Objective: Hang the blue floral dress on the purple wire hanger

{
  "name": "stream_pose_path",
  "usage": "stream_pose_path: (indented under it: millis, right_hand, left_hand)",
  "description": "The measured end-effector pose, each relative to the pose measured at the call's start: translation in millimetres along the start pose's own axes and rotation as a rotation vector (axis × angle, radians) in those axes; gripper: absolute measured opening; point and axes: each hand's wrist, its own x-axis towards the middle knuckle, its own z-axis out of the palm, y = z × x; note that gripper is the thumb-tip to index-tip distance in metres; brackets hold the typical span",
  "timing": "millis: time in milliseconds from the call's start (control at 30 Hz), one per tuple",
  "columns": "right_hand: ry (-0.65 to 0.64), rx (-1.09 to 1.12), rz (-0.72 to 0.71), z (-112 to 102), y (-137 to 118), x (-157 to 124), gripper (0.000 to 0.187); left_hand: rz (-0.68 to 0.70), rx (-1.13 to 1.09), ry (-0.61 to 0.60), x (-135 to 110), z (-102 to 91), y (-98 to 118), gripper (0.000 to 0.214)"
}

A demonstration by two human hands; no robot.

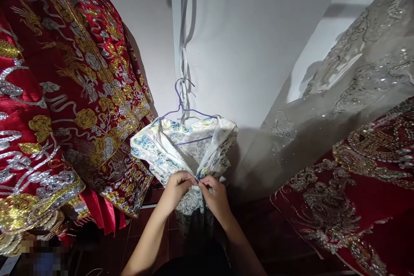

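Observation:
A white dress with a blue and yellow floral print (150,151) hangs from a thin purple hanger (200,113) in front of me. Its neckline falls open in a V. At the bottom of that V, my left hand (179,187) pinches the left front edge. My right hand (213,193) pinches the cloth right beside it, and the fingertips of both hands meet. Whatever small fastening may lie between the fingertips is hidden. Below the hands the lower part of the garment drops into shadow.
The hanger's hook hangs on a white chain-like strap (184,62) against the white wall (246,39). On the left hangs a red embroidered jacket (93,73). A sheer sequined gown (362,73) and a red beaded garment (365,198) fill the right. Dark tiles (139,235) lie below.

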Motion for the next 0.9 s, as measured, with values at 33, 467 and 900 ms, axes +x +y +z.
stream_pose_path:
  millis: [33,467,900]
  right_hand:
    - [-0.005,-0.001,-0.005,1.2,3.1,-0.1,0.022]
    - [-0.143,0.026,-0.041,27.4,22.5,-2.9,0.029]
    - [-0.087,-0.078,-0.358,-32.1,-125.4,127.0,0.020]
  left_hand:
    - [-0.050,-0.113,0.004,2.9,0.8,-1.4,0.019]
    - [0.326,-0.389,0.089,48.6,-32.2,141.2,0.023]
    - [0.467,0.281,0.187,26.3,-21.1,122.7,0.032]
